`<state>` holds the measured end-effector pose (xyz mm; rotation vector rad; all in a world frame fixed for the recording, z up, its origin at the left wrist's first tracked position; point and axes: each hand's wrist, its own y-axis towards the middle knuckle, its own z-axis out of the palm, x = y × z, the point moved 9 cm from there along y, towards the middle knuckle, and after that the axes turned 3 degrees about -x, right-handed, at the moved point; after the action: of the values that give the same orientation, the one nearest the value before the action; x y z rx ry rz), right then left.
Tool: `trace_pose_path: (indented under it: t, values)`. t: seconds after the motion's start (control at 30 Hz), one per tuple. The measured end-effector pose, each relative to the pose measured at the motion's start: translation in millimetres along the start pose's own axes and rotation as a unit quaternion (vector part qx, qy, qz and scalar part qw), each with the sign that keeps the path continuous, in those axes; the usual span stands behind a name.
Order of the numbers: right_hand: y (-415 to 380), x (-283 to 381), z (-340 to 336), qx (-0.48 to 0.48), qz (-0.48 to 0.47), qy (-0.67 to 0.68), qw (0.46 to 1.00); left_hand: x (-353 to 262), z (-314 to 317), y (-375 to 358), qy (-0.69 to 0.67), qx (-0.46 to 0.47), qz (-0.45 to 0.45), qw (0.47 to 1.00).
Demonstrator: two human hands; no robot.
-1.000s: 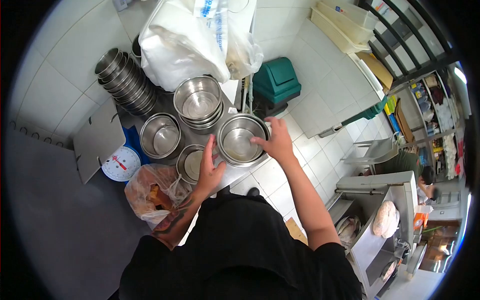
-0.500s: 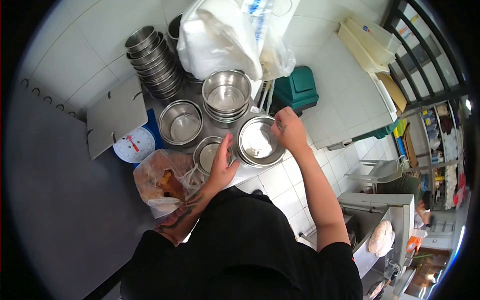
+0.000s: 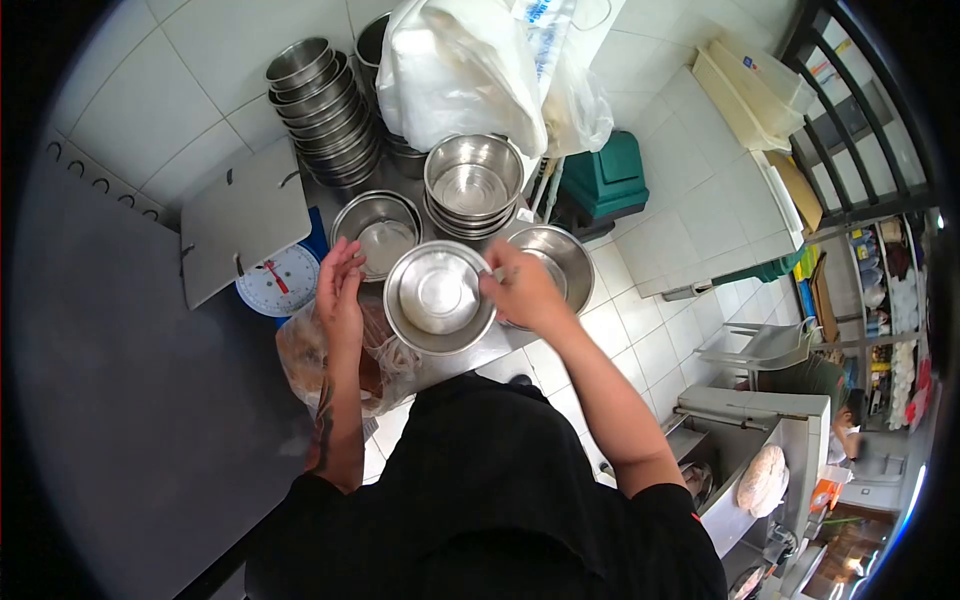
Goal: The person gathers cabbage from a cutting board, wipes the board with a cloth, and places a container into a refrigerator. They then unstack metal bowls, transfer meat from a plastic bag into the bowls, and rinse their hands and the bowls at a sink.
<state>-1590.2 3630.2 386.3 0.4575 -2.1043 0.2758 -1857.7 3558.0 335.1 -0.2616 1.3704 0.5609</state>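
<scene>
My right hand (image 3: 527, 292) grips the right rim of a shallow stainless steel bowl (image 3: 438, 300), lifted above the counter and tipped toward me. To its left, my left hand (image 3: 341, 300) is raised with fingers apart, holding nothing. Just behind the left fingertips stands a deeper steel bowl (image 3: 385, 240). Another steel bowl (image 3: 570, 262) sits at the counter's right edge, partly behind my right hand. Behind the lifted bowl rises a short stack of bowls (image 3: 472, 185). A clear plastic bag (image 3: 300, 350) with orange-brown contents lies partly behind my left forearm.
A tall stack of steel containers (image 3: 322, 115) stands by the wall, beside white plastic bags (image 3: 455, 75). At left is a dial scale (image 3: 292, 262) with a flat metal plate (image 3: 240, 225). A green bin (image 3: 605, 175) is beyond the counter. Another person works far right.
My right hand has lifted the bowl from the right and carried it left, uncovering another bowl there. My left hand moved left. The small bowl in front is now hidden.
</scene>
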Motion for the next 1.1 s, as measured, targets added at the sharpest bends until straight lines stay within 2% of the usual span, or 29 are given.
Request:
trace_pose_path:
  t: [0.07, 0.13, 0.17, 0.2, 0.23, 0.3, 0.33, 0.4, 0.43, 0.5, 0.53, 0.6, 0.73, 0.8, 0.9, 0.97, 1.1]
  values:
    - [3.5, -17.7, 26.7, -0.005, 0.001, -0.025, 1.000, -4.2, -0.2, 0.5, 0.004, -0.005, -0.010, 1.000]
    - [-1.8, -21.0, 32.3, -0.012, 0.003, -0.052, 0.999, 2.6, 8.0, -4.2, 0.034, 0.049, -0.006, 0.998]
    - [-8.0, -25.1, 27.9, -0.033, 0.026, 0.039, 0.998, 4.1, 13.9, -11.7, 0.106, 0.078, 0.008, 0.991]
    - [-14.5, -28.3, 22.6, -0.053, 0.050, 0.131, 0.989, -1.7, 31.7, -24.2, 0.165, 0.156, 0.003, 0.974]
    - [-20.5, -22.2, 13.6, -0.050, 0.051, 0.130, 0.989, -6.9, 50.3, -39.4, 0.222, 0.232, -0.004, 0.947]
    - [-35.0, -12.1, -19.7, -0.067, 0.069, 0.163, 0.982, -14.5, 86.6, -69.4, 0.330, 0.326, 0.097, 0.881]
    - [-41.5, -14.1, -30.2, -0.064, 0.068, 0.164, 0.982, -9.0, 93.0, -79.4, 0.332, 0.323, 0.096, 0.881]
    - [-55.9, -27.1, -51.2, -0.080, 0.107, 0.231, 0.964, 39.6, 111.4, -113.4, 0.521, 0.426, 0.119, 0.730]
    - [-63.0, -26.5, -57.9, -0.078, 0.105, 0.232, 0.964, 57.3, 114.5, -119.7, 0.523, 0.423, 0.119, 0.730]
    - [-79.2, -28.4, -69.8, -0.092, 0.112, 0.190, 0.971, 63.9, 125.5, -122.9, 0.560, 0.373, 0.212, 0.709]
    - [-86.6, -31.0, -71.4, -0.092, 0.112, 0.191, 0.971, 63.7, 130.6, -120.9, 0.561, 0.374, 0.212, 0.708]
    - [-101.4, -33.8, -70.7, -0.075, 0.098, 0.128, 0.984, 88.7, 133.5, -122.0, 0.608, 0.486, 0.075, 0.623]
    - [-123.6, -44.3, -64.9, -0.050, 0.108, 0.122, 0.985, 55.0, 147.0, -102.8, 0.612, 0.489, 0.102, 0.614]
    - [-127.8, -49.7, -62.8, -0.052, 0.107, 0.129, 0.985, 59.4, 149.6, -108.9, 0.612, 0.540, 0.093, 0.570]
    - [-131.0, -55.0, -58.5, -0.056, 0.100, 0.141, 0.983, 63.9, 153.8, -110.8, 0.611, 0.529, 0.097, 0.581]
    - [-132.3, -47.5, -58.0, -0.049, 0.073, 0.116, 0.989, 66.7, 155.5, -109.9, 0.619, 0.532, 0.098, 0.569]
    - [-137.0, -45.8, -58.5, -0.045, 0.078, 0.096, 0.991, 66.9, 156.5, -108.1, 0.624, 0.537, 0.108, 0.557]
